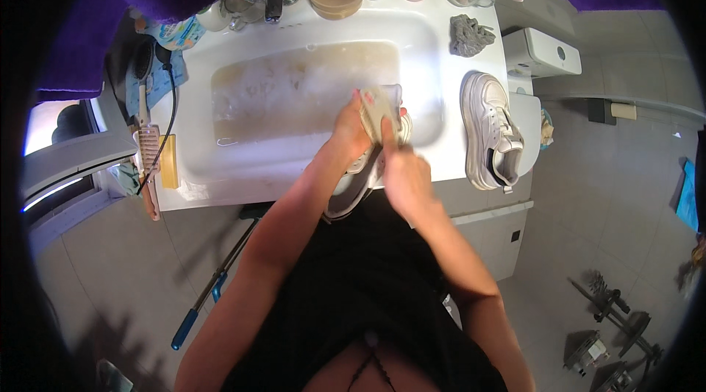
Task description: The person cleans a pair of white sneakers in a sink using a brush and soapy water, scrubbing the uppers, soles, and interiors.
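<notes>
White shoe (pixel 359 165) is lying over the sink's (pixel 428 98) near edge between the left hand (pixel 351 131), which is clasping its side, and the right hand (pixel 407 175), which is pinching a pale brush (pixel 376 114) against its front. Cloudy water (pixel 294 90) is pooling beyond the hands; a second shoe (pixel 482 120) is sitting on the table (pixel 448 160) to their right.

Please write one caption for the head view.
Left hand grips a white shoe at the sink, right hand over it.
</notes>
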